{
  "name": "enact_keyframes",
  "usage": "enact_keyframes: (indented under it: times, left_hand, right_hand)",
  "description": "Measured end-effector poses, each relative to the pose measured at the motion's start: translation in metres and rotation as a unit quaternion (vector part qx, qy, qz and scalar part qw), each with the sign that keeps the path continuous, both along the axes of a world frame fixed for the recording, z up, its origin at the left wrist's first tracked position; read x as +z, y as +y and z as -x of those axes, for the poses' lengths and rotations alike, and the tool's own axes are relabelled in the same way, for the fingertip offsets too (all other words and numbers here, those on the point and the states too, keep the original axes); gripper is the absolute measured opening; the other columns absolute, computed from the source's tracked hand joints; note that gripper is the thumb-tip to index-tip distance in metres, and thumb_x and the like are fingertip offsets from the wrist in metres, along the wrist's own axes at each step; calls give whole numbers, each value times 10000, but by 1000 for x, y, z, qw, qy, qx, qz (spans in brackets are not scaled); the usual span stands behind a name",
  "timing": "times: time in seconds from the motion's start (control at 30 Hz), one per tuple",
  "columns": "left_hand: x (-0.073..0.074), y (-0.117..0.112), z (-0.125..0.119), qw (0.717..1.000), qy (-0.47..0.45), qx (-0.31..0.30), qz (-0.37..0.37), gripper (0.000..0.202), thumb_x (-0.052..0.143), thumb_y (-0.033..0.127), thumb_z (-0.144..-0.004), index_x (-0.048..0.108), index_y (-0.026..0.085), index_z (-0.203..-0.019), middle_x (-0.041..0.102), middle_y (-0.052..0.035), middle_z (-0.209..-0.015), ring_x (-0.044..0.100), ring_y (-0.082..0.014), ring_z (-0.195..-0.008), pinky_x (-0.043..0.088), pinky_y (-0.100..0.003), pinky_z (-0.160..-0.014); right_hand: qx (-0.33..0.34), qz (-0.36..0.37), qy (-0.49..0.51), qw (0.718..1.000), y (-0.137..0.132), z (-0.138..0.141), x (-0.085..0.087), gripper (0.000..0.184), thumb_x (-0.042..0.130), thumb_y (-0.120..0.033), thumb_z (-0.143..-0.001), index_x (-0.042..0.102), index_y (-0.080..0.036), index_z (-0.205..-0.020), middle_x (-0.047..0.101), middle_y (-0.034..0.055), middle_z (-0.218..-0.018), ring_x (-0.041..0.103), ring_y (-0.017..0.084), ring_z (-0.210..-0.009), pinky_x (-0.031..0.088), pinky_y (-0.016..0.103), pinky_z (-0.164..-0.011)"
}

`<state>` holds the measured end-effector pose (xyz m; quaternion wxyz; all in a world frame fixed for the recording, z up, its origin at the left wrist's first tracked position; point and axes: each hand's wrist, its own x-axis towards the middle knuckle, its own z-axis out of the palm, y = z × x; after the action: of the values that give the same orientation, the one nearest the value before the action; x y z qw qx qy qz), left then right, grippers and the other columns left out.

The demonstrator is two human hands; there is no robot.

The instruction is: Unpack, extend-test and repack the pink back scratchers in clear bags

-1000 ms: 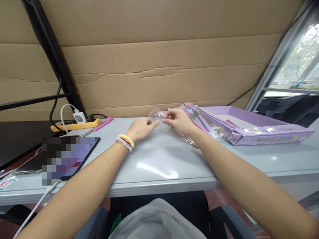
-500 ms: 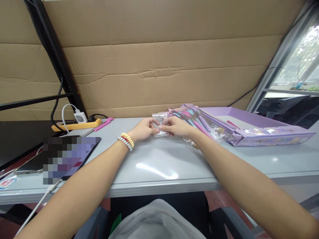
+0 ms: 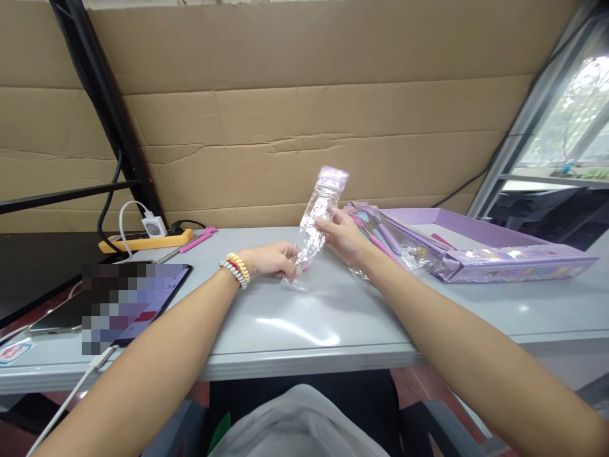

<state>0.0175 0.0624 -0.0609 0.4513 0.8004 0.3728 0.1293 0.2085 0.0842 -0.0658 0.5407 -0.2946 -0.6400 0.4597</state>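
A long clear plastic bag (image 3: 311, 231) with a pale purple top strip is held up at a tilt over the desk. My left hand (image 3: 276, 259), with beaded bands at the wrist, pinches its lower end. My right hand (image 3: 343, 236) is closed on the bag's right side, about halfway up. No object can be made out inside the crinkled, shiny plastic. Just right of my right hand lie several bagged pens (image 3: 380, 235) with pink, blue and purple barrels, partly covered by my forearm.
An open purple box (image 3: 514, 257) with a pink stick inside stands at the right. On the left are a tablet (image 3: 166, 285), a pink pen-like stick (image 3: 197, 240) and a yellow power strip (image 3: 147, 241) with a charger. Cardboard (image 3: 285, 127) rises behind the grey desk (image 3: 304, 317).
The bag has come up from lying on the desk to a tilted, raised position, its purple top now showing. My right hand moved up and right; my left moved slightly down.
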Motion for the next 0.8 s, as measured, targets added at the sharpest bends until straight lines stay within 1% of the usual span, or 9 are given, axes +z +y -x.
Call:
enact_keyframes:
  times: [0.07,0.17,0.3,0.4,0.47,0.53,0.6,0.67,0.8]
  left_hand:
    - [-1,1,1,999,41,-17,10,245,562,152,-568,628,156,-804,508,31,-560,395,-87,-481,295,-235,-474]
    - [-2,2,1,999,46,-16,10,201,576,198,-599,632,165,-789,488,35,-536,380,-87,-474,282,-236,-477]
    - [-1,7,6,1000,29,4,11,113,612,257,-619,603,153,-660,490,24,-544,382,-82,-496,295,-232,-493]
    - [0,14,17,997,32,71,-5,122,615,266,-602,597,145,-612,502,19,-559,393,-78,-506,307,-226,-492]
    - [0,17,24,993,24,112,4,132,619,271,-594,601,143,-624,539,8,-600,448,-84,-540,345,-220,-510]
    - [0,19,29,990,8,137,17,144,625,279,-590,589,144,-623,574,-8,-640,504,-98,-583,375,-218,-522]
    - [-2,21,31,989,-4,150,20,152,633,284,-587,576,147,-619,582,-14,-636,525,-105,-589,383,-215,-510]
    - [-5,23,30,988,-2,153,11,158,640,288,-589,571,149,-620,569,-7,-601,513,-101,-561,375,-212,-489]
    - [-8,25,30,990,10,142,-9,160,641,291,-599,580,154,-655,574,-4,-603,499,-98,-548,378,-216,-490]
  right_hand:
    - [-16,4,19,1000,-1,-3,4,406,698,-409,-664,550,-180,-965,622,50,-939,598,155,-791,492,260,-628]
    - [-49,24,28,998,0,-10,10,341,722,-361,-630,542,-168,-846,630,40,-823,598,142,-714,487,268,-649]
    - [-57,61,54,995,4,-14,10,396,758,-316,-597,566,-170,-910,650,43,-845,596,122,-648,455,237,-545]
    - [-75,60,113,989,7,-16,9,374,765,-314,-584,551,-172,-856,641,33,-831,599,131,-660,461,239,-527]
    - [-100,47,141,984,10,-18,10,335,752,-311,-593,537,-176,-812,626,20,-786,593,142,-669,484,260,-545]
    - [-133,42,152,978,13,-21,10,301,742,-281,-596,541,-181,-798,621,11,-757,594,152,-686,509,284,-583]
    - [-151,53,155,975,15,-24,10,273,737,-249,-592,553,-180,-781,632,18,-754,604,162,-704,529,307,-625]
    - [-148,61,151,975,15,-25,10,255,738,-244,-591,561,-174,-760,639,30,-757,615,173,-713,539,325,-648]
    - [-163,51,141,975,14,-23,10,234,708,-288,-629,545,-185,-761,626,29,-748,617,184,-711,541,329,-622]
